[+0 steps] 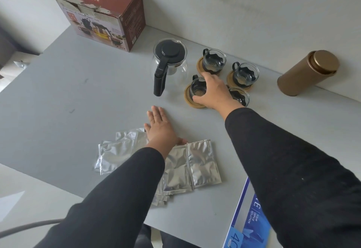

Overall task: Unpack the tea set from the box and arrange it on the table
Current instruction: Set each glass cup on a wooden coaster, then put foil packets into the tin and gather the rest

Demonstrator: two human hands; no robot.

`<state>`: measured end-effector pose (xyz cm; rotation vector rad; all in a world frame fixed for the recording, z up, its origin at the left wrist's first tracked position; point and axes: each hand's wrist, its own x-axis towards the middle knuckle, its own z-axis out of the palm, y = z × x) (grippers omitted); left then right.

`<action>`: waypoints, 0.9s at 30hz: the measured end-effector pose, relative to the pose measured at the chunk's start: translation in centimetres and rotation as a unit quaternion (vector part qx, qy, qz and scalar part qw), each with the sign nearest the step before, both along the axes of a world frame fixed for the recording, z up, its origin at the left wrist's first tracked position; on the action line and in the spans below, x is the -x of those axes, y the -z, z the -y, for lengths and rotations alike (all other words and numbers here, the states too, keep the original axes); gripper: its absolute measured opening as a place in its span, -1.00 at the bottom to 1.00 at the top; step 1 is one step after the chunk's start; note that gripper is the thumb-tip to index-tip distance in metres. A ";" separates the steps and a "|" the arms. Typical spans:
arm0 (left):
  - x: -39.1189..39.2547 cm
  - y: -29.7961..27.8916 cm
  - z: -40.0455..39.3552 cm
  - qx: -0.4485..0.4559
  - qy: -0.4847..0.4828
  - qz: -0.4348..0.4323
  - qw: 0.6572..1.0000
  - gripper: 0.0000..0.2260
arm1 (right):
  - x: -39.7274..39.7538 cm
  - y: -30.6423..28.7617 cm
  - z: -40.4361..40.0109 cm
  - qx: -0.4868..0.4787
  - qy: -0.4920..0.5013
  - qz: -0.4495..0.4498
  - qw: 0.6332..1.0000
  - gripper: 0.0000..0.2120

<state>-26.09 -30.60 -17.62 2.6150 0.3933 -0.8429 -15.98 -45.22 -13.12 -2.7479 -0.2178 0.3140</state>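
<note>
A dark red tea-set box (109, 13) stands shut at the table's far left. A glass teapot (169, 64) with a black lid and handle sits right of it. Several glass cups with black holders rest on round wooden coasters beside the teapot. My right hand (213, 91) grips the nearest cup (198, 89) on its coaster (190, 100), fingers around the rim. Two more cups (214, 60) (245, 75) stand behind, and another cup (240, 96) is partly hidden by my wrist. My left hand (160, 126) lies flat and open on the table, touching the foil sachets (203, 161).
A gold cylindrical tin (308, 73) leans against the wall at the far right. A blue printed folder (248, 226) lies at the near right edge. The grey table (88, 101) meets the white wall at the back; its left and near edges drop off.
</note>
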 end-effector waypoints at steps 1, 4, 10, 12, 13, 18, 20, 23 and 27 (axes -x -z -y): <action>0.0 0.0 0.0 0.000 0.000 0.001 1.000 0.20 | 0.1 -0.1 0.0 -0.001 0.000 0.001 1.000 -0.22; 0.1 -0.2 -0.1 0.001 0.004 0.002 1.000 0.20 | 0.7 -0.7 0.1 -0.005 0.007 0.021 1.000 -0.20; 0.1 -2.2 -1.1 0.027 -0.001 0.042 0.999 0.13 | 2.9 -3.5 1.8 -0.008 0.060 0.073 0.995 -0.26; 0.1 -3.4 -0.9 0.026 0.022 0.084 0.996 0.05 | 4.0 -4.5 2.4 -0.011 0.092 0.077 0.993 -0.27; 0.1 -4.1 -0.7 0.029 0.036 0.105 0.993 0.00 | 4.7 -5.1 2.7 -0.012 0.109 0.078 0.991 -0.27; -0.7 -7.7 2.0 0.068 0.084 0.164 0.981 -0.39 | 8.0 -8.1 5.0 -0.001 0.196 0.086 0.977 -0.32; -1.2 -9.2 3.7 0.076 0.110 0.186 0.973 -0.47 | 9.0 -9.3 6.5 -0.001 0.226 0.088 0.970 -0.34; -2.0 -11.3 6.9 0.100 0.145 0.212 0.961 -0.56 | 10.0 -10.9 9.2 -0.001 0.262 0.103 0.960 -0.39; -4.1 -13.2 12.2 0.117 0.194 0.233 0.946 -0.51 | 10.1 -12.3 13.6 -0.010 0.315 0.112 0.942 -0.36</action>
